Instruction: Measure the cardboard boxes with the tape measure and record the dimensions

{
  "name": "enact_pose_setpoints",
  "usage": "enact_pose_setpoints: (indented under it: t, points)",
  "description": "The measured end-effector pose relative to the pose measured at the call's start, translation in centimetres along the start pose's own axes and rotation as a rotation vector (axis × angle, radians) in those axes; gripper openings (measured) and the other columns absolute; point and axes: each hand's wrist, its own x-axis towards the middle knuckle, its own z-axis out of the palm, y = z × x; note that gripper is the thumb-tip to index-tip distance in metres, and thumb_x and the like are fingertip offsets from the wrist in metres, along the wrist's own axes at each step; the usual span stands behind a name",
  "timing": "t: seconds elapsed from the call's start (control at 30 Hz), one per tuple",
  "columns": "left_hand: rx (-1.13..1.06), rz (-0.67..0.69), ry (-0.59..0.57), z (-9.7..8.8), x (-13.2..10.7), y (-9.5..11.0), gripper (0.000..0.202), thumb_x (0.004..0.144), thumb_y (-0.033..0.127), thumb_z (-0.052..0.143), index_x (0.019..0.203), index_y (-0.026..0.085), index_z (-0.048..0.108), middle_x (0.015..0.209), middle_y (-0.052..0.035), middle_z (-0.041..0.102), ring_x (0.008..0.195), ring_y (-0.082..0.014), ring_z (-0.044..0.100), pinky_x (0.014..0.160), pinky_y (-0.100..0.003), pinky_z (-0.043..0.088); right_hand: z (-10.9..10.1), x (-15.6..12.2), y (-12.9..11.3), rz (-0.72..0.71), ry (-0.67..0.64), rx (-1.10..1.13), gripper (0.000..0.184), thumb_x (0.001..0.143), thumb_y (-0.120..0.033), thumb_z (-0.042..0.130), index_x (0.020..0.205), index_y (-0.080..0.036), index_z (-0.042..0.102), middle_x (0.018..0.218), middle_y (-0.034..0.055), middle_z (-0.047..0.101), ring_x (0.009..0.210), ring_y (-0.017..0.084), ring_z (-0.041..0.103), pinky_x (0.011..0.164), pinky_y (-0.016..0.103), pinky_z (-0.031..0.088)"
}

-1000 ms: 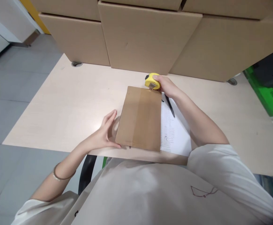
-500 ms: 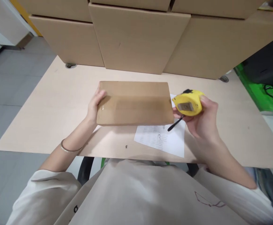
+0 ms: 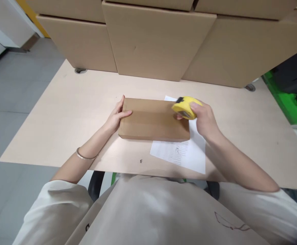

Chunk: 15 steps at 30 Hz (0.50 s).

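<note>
A small brown cardboard box [image 3: 150, 119] is in front of me, over part of a printed white sheet [image 3: 167, 154]. Its left end is gripped by my left hand [image 3: 116, 117], the thumb lying on the top face and the fingers behind the edge. My right hand [image 3: 204, 117] is closed round a yellow tape measure [image 3: 187, 106] with a black part at its front. The tape measure hangs over the right end of the box and is slightly blurred. Whether any blade is pulled out of it I cannot tell.
Large cardboard boxes [image 3: 158, 41] are stacked along the back of the light wooden table [image 3: 69, 126]. Cable holes [image 3: 80, 70] pierce the table near its back corners. At the far right are a green surface [image 3: 283, 95] and a dark object.
The box has come down lower toward the table and shifted a little right. The tape measure has moved left over the box's right end and turned. The dark strap below it no longer shows.
</note>
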Motion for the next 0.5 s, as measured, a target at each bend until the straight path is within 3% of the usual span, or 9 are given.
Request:
enact_pose_setpoints:
  t: [0.1,0.2,0.27,0.37,0.5]
  points:
    - [-0.011,0.038,-0.009,0.2,0.0,-0.4,0.137,0.077,0.052,0.102,0.196,0.032,0.037,0.203,-0.0122,0.040,0.189,-0.0517,0.033,0.155,-0.064,0.030,4.8,4.9,-3.8,0.130,-0.195,0.162,0.058,0.100,-0.083,0.080,0.111,-0.029,0.061,0.086,0.0046,0.078,0.057,0.023,0.069,0.048,0.035,0.055]
    - [-0.065,0.139,-0.011,0.8,0.0,-0.8,0.119,0.080,0.049,0.102,0.185,0.029,0.050,0.186,-0.0125,0.063,0.179,-0.0484,0.051,0.149,-0.061,0.040,10.2,8.9,-7.0,0.159,-0.375,0.109,0.057,0.108,-0.079,0.078,0.109,-0.029,0.052,0.083,0.0013,0.072,0.058,0.018,0.065,0.050,0.030,0.053]
    - [-0.098,0.201,-0.002,1.3,-0.1,-1.0,0.100,0.082,0.048,0.101,0.171,0.029,0.061,0.166,-0.0080,0.077,0.170,-0.0459,0.062,0.144,-0.058,0.047,12.9,10.5,-8.1,0.160,-0.446,0.014,0.057,0.110,-0.078,0.079,0.108,-0.028,0.051,0.081,0.0002,0.069,0.058,0.017,0.062,0.050,0.029,0.051]
    - [-0.117,0.227,0.016,1.9,-0.4,-0.9,0.081,0.086,0.046,0.098,0.158,0.031,0.066,0.150,-0.0041,0.084,0.163,-0.0436,0.069,0.140,-0.057,0.052,14.7,11.7,-8.8,0.167,-0.512,-0.081,0.061,0.109,-0.083,0.079,0.109,-0.028,0.053,0.076,0.0002,0.067,0.059,0.018,0.061,0.049,0.029,0.049]
    - [-0.116,0.216,-0.022,2.1,-0.8,-0.7,0.077,0.092,0.044,0.090,0.164,0.029,0.066,0.169,-0.0097,0.077,0.170,-0.0445,0.063,0.147,-0.062,0.046,13.9,12.1,-9.0,0.173,-0.545,-0.112,0.062,0.107,-0.085,0.080,0.108,-0.028,0.055,0.077,0.0020,0.068,0.063,0.020,0.064,0.052,0.030,0.052]
